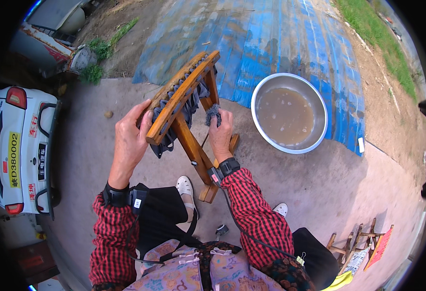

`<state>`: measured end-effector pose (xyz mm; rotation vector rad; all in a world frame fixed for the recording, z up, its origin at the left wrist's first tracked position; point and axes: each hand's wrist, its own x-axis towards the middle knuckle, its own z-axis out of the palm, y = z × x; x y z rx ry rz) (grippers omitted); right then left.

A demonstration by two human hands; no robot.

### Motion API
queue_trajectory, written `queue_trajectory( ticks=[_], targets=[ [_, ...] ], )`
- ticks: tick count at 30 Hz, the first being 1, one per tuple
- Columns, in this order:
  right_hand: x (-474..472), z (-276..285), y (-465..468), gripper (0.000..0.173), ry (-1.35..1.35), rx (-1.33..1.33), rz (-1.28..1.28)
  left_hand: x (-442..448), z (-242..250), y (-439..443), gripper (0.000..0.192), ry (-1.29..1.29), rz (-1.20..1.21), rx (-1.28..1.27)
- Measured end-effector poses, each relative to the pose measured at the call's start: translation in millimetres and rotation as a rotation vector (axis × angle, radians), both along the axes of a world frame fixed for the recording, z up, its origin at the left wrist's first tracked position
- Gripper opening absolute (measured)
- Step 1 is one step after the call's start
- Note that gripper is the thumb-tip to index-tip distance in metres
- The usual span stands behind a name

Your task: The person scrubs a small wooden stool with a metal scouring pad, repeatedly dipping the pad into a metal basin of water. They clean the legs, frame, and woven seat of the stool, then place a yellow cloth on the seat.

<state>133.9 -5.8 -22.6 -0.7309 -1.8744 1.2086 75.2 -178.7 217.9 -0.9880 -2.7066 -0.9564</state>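
A wooden folding stool with a dark cord or strap seat stands tilted before me, its crossed legs on the concrete. My left hand grips the near left end of its top rails, thumb on the inner side. In my right hand is a grey scouring pad, pinched in the fingers and held close to a leg of the stool under the seat. To the right sits a metal basin of murky brown water with some foam.
Blue corrugated sheeting covers the ground ahead, partly beneath the basin. A white vehicle stands at the left. Further small wooden folding stools are at the lower right. A small dark object lies near my feet.
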Motion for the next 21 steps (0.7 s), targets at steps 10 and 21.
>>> queue_trajectory(
  ticks=[10,21],
  targets=[
    [-30.8,21.7,74.4,0.029,0.155,0.118,0.014,-5.0,-2.9,-6.6,0.030,-0.032,0.023,-0.005],
    [73.9,-47.8,27.2,0.027,-0.473,-0.020,0.044,-3.2,-1.6,-4.2,0.030,-0.070,0.066,0.009]
  ],
)
